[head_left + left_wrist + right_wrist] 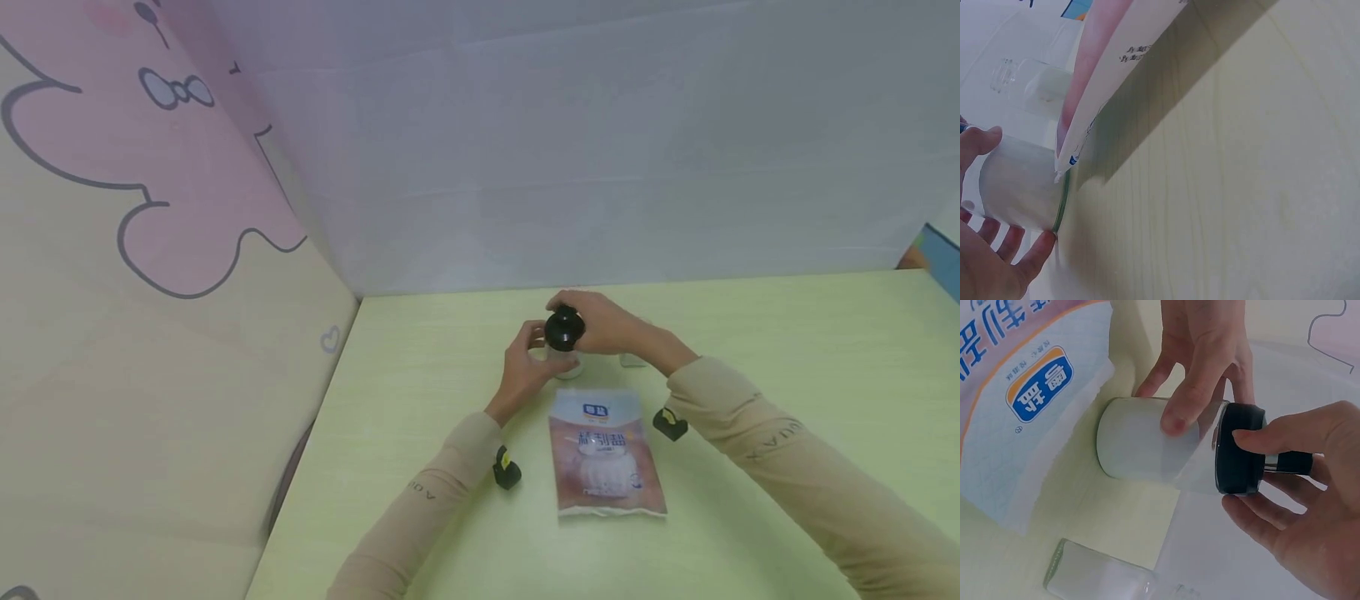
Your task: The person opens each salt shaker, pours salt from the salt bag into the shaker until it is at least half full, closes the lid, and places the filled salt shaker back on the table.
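Note:
A clear glass jar of white powder stands on the table, with a black knobbed lid at its mouth. My left hand holds the jar's side, thumb and fingers around the glass. From above, my right hand grips the lid's rim with thumb and fingers, the knob lying under its palm. Whether the lid is fully seated cannot be told. Nearer to me, a printed pink and white bag stands just in front of the jar.
To the right of the jar is a small glass bottle with white contents, mostly hidden by my right forearm in the head view. Small black pieces with yellow marks show beside both sleeves. A pale cloth wall rises behind the table.

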Demonstrator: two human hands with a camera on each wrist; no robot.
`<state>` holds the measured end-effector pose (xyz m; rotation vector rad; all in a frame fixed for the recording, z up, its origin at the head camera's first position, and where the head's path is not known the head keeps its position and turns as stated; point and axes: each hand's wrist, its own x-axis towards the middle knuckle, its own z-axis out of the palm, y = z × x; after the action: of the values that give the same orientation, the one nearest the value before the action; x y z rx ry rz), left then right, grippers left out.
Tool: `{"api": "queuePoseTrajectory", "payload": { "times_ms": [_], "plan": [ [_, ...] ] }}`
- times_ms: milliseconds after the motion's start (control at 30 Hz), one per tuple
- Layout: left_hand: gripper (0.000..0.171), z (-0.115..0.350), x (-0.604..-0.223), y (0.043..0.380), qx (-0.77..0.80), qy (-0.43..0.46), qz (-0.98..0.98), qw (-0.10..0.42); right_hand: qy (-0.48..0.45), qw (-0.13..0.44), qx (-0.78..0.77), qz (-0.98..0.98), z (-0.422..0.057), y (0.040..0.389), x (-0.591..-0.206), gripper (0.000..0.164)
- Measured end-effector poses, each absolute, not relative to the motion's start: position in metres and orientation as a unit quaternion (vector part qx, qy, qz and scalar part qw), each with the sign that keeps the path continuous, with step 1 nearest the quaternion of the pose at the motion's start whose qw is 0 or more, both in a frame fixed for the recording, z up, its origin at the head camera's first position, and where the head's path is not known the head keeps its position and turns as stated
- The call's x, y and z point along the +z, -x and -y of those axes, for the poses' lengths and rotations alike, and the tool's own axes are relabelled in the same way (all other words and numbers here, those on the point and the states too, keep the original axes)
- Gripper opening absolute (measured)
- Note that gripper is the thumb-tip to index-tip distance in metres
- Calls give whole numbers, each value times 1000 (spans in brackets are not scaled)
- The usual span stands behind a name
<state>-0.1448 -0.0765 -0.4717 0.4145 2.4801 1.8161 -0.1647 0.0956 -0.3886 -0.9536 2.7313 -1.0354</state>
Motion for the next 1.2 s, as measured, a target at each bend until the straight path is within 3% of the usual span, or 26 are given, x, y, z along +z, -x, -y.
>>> {"api": "queuePoseTrajectory", "payload": {
  "times_ms": [267, 500, 733, 1200],
  "plan": [
    [58, 74, -486, 156, 576, -130, -807, 9, 242, 57, -289, -924, -92, 167, -385, 55],
    [57, 71, -483, 157, 566, -125, -815, 9, 284, 49, -321, -902, -98, 173, -388, 61],
    [57, 67, -483, 158, 570, -115, -814, -5, 266, 54, -314, -910, -96, 176, -384, 60],
    [76, 71, -463, 151, 554, -139, -820, 18, 259, 17, -301, -917, -105, 154, -370, 69]
  ]
}}
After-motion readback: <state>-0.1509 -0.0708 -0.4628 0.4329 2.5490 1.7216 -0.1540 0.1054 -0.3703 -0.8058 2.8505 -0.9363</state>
